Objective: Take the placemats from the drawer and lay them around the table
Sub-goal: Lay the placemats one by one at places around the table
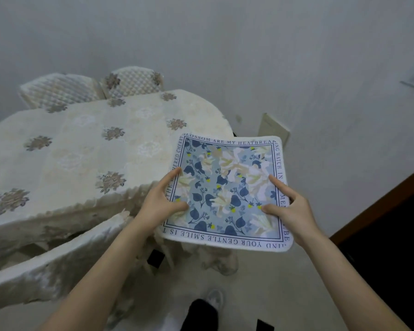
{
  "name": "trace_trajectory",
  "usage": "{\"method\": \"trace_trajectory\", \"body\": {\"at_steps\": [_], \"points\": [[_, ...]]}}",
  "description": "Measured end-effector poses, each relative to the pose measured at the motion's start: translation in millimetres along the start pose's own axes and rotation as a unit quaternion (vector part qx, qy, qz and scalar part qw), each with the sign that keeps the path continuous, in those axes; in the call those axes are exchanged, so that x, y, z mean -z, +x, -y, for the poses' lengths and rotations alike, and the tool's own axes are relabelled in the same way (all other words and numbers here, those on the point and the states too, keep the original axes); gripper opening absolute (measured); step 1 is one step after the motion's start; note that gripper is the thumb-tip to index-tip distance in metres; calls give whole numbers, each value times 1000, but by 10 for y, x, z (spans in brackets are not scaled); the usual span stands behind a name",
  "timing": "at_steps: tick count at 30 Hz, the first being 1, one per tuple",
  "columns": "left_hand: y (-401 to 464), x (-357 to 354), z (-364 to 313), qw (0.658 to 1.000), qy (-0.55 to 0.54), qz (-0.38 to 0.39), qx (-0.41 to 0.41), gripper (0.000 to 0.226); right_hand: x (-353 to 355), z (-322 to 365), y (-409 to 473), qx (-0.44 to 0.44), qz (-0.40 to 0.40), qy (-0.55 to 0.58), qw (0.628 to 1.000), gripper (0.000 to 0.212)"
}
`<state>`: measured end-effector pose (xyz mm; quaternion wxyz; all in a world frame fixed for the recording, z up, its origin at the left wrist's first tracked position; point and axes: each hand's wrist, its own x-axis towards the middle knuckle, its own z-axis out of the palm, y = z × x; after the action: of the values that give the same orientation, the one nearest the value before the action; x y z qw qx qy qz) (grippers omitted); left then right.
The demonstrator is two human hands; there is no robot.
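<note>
A square blue floral placemat with a white border and printed lettering is held in the air beside the table's right corner. My left hand grips its left edge, thumb and forefinger on top. My right hand grips its right edge the same way. The mat's far left corner overlaps the table, which wears a cream cloth with brown flower patches. Whether more than one mat is in my hands cannot be told.
Two chairs with quilted cream covers stand at the table's far side. A covered chair back is near me on the left. A white wall runs behind, a dark wooden doorframe at right, pale floor below.
</note>
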<state>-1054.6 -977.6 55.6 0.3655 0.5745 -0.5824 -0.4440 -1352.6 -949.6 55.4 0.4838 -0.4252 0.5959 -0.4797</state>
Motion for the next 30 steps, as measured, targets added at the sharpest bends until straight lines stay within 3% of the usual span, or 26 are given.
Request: {"method": "trace_trajectory", "body": {"at_steps": [6, 15, 22, 30], "points": [[1165, -471, -1, 998, -52, -37, 11, 83, 277, 76, 1384, 3, 35, -10, 999, 76], [2546, -1078, -255, 994, -40, -89, 47, 83, 754, 352, 3164, -3, 99, -42, 994, 78], [3248, -1673, -249, 979, -25, -173, 109, 87, 1006, 339, 4484, -6, 206, -80, 975, 76], [3615, -2248, -201, 944, -29, -264, 196, 96, 973, 265, 5721, -1, 362, -137, 922, 76]]}}
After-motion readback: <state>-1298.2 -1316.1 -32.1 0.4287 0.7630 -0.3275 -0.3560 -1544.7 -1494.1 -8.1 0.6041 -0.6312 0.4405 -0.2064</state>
